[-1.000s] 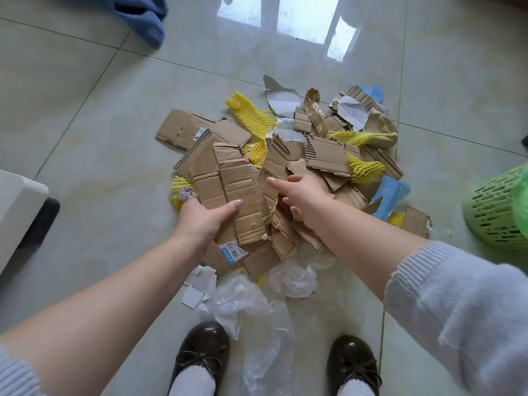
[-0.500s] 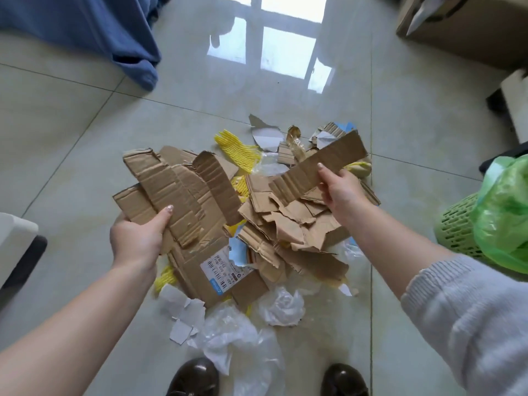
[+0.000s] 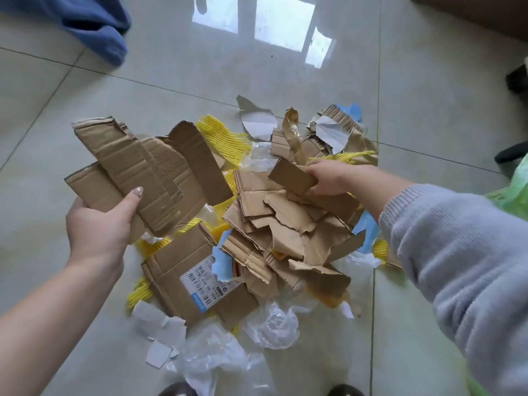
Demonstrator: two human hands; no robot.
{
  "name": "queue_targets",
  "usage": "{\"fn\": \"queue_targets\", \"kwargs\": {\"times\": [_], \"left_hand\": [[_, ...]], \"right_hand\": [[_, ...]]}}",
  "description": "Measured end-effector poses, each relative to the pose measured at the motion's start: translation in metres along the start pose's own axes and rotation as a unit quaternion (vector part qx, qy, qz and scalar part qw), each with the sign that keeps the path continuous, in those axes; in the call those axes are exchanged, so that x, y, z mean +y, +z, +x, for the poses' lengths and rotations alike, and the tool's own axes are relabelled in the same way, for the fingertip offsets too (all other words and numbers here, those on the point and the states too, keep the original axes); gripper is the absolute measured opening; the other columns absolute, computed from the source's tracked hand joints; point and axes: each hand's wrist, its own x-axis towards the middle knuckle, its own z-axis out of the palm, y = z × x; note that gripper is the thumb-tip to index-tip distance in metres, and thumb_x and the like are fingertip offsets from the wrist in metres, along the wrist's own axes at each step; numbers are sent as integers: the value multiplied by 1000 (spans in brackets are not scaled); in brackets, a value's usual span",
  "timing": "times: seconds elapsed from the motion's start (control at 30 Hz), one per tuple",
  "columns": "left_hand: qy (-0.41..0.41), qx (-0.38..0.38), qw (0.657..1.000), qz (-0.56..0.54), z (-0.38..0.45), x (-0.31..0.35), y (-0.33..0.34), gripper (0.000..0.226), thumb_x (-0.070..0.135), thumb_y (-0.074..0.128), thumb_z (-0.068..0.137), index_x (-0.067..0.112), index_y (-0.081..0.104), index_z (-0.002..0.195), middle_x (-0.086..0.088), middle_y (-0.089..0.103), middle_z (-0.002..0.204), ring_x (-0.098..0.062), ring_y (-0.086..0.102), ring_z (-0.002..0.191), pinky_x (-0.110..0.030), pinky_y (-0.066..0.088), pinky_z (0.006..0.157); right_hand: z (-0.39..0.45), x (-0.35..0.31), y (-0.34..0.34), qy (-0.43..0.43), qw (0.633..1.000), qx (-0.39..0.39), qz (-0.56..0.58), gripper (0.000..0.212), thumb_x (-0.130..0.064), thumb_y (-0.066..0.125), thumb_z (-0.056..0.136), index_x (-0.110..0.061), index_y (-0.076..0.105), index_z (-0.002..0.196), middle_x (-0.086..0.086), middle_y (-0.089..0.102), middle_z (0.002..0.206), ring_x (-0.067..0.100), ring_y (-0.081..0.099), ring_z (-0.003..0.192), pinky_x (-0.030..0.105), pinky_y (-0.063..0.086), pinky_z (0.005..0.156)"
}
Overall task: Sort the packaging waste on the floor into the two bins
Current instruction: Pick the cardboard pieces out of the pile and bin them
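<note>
My left hand (image 3: 100, 224) grips a stack of torn cardboard sheets (image 3: 143, 172), lifted above the floor at the left of the pile. My right hand (image 3: 328, 178) is closed on a bundle of brown cardboard pieces (image 3: 285, 221) that hangs over the middle of the pile. Under them lie a cardboard sheet with a printed label (image 3: 197, 278), yellow foam netting (image 3: 225, 138), clear plastic film (image 3: 271, 324), blue scraps (image 3: 221, 264) and white paper scraps (image 3: 160, 330). A green bin liner (image 3: 517, 187) shows at the right edge; the bin itself is mostly out of frame.
Glossy tiled floor (image 3: 200, 67) all around the pile. Blue fabric (image 3: 94, 27) lies at the top left. A cardboard box (image 3: 485, 12) stands at the top right, with dark furniture feet (image 3: 514, 81) below it. My shoe tips (image 3: 177, 391) are at the bottom edge.
Both hands lifted cardboard off the pile over the last second. The right hand has since come lower and its long strip now points left. The view shifted, leaving less of the green bin visible.
</note>
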Motion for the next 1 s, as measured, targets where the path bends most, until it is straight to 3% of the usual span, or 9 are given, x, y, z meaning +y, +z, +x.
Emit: {"fn": "queue_targets", "kwargs": {"times": [0.17,0.27,0.37,0.47,0.53,0.6,0.73,0.87,1.0], "left_hand": [[-23,9,1000,-8,2,-11,-9,42,24,75,77,11,63,115,15,67,95,4,66,82,-13,52,66],[-20,19,1000,-8,-8,-9,-6,32,21,75,77,16,62,106,13,66,91,-2,65,82,-21,52,70],[-12,23,1000,-16,-16,3,-4,24,19,75,77,19,62,97,11,65,88,-5,65,83,-25,52,74],[0,21,1000,-16,-20,13,-8,27,19,75,77,15,63,101,7,67,90,-6,65,82,-26,51,75],[0,24,999,-22,-23,14,-11,35,20,75,77,10,63,108,3,68,94,-8,65,83,-26,51,75],[-9,25,999,-29,-23,11,-13,32,20,75,77,12,64,106,5,67,92,-9,65,84,-25,50,73],[-30,28,999,-28,-20,-3,-11,12,18,74,78,21,63,83,10,66,86,-8,64,79,-23,49,69],[-41,32,998,-23,-15,-12,-8,15,16,72,80,23,60,78,12,64,84,-4,61,76,-21,47,66],[-33,38,999,-13,-10,-9,-7,13,17,73,79,20,61,84,10,64,85,-5,62,77,-21,47,67]], "right_hand": [[-2,7,-5,8,994,105,41,46,-30,70,80,-17,48,118,11,54,116,30,53,103,36,46,82],[-13,7,-17,15,982,125,138,59,-24,71,80,-17,41,130,10,58,110,31,56,103,34,46,84],[-30,0,-41,-11,984,152,95,36,-26,67,84,-9,60,115,10,60,101,28,56,96,25,38,70],[-54,-11,-66,-28,997,61,49,25,-34,65,84,-14,65,99,6,61,94,24,56,87,24,40,61],[-58,-21,-63,-44,996,-62,-48,31,-37,65,84,-17,66,107,4,64,104,23,59,94,29,46,74],[-47,-31,-45,-76,975,-122,-169,33,-37,67,82,-18,65,109,6,61,120,26,58,104,35,48,86],[-16,-48,-14,-173,939,-108,-278,42,-33,70,78,-23,63,118,5,31,152,31,42,130,44,44,100],[-4,-55,3,-227,924,-71,-299,41,-39,71,73,-29,65,112,3,43,131,29,49,114,44,45,95],[-12,-49,-3,-233,940,-30,-246,35,-34,67,78,-25,66,112,3,45,119,26,52,102,37,48,87]]}}
